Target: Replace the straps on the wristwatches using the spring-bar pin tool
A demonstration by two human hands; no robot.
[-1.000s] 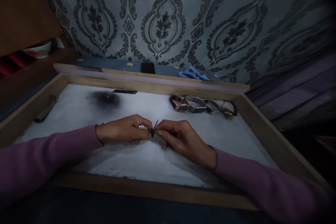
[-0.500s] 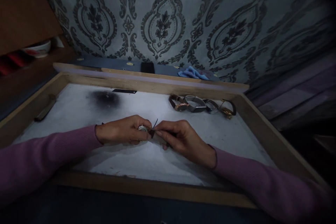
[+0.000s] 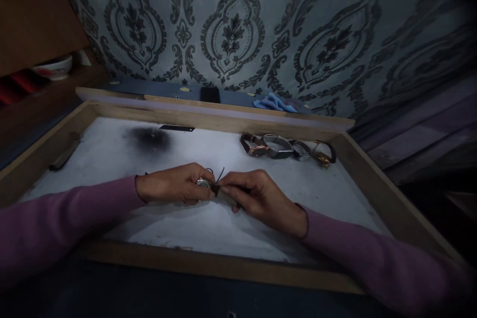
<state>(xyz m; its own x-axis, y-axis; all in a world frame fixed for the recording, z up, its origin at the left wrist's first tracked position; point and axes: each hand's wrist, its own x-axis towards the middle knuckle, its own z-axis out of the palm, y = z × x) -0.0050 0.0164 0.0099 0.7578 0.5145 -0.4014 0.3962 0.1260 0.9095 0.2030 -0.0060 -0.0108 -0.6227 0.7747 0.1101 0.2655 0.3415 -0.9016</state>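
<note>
A wristwatch [image 3: 203, 183] with a round silver-rimmed face is held in my left hand [image 3: 177, 183], thumb and fingers closed about its case. On the watch's right side, my right hand [image 3: 257, 194] pinches the strap [image 3: 216, 189], which looks dark brown near the case. A greyish flat length, perhaps the strap's underside, runs beneath the right fingers; its far end is hidden. A thin dark strip [image 3: 220, 174] sticks up between the two hands. Both hands are just above the white surface, close together.
A wooden-framed tray [image 3: 223, 257] with a white bottom surrounds the hands. Several watches [image 3: 278, 146] stand in a row at its back right. A black flat strip [image 3: 177, 128] lies at the back, a long narrow tool [image 3: 65, 155] at left. Beyond the rim is a blue cloth [image 3: 275, 103].
A thin dark curved piece now shows above the left fingertips. The strip between the hands has shifted slightly; both hands stay almost in place.
</note>
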